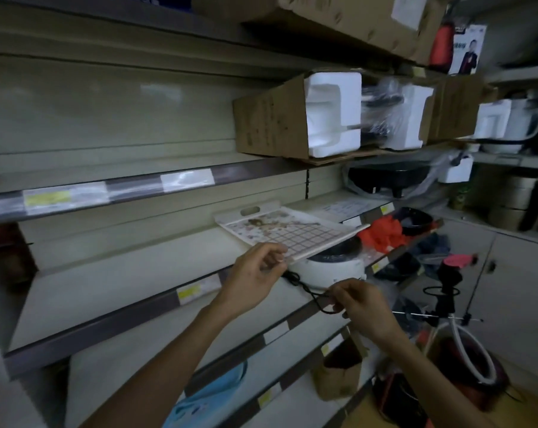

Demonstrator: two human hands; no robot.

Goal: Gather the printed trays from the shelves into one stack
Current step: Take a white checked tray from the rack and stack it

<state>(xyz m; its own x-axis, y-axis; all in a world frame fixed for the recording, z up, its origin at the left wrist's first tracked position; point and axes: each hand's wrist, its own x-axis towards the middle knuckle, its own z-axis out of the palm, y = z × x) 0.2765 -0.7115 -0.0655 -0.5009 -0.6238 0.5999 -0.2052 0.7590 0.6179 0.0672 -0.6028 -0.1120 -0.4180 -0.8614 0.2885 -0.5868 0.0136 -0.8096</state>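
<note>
One printed tray [287,230] is in view — white, with a handle slot at its far end and a grid-and-cartoon print on its face. It lies tilted over the middle shelf [113,282], its near corner raised and its right part resting on the rim of a white cooker pot [329,267], which is probably why it sits askew. The left hand [255,274] pinches that near corner between thumb and fingers, a grip that looks suited to sliding the tray off the pot and toward the person. The right hand [362,305] has its fingers curled round a black cord [307,290] that trails from the cooker — likely holding it aside so it does not snag the tray. No second tray and no stack show here, so gathering seems at an early stage. Above, two open cardboard boxes [270,118] with white foam packing sit on the upper shelf.
</note>
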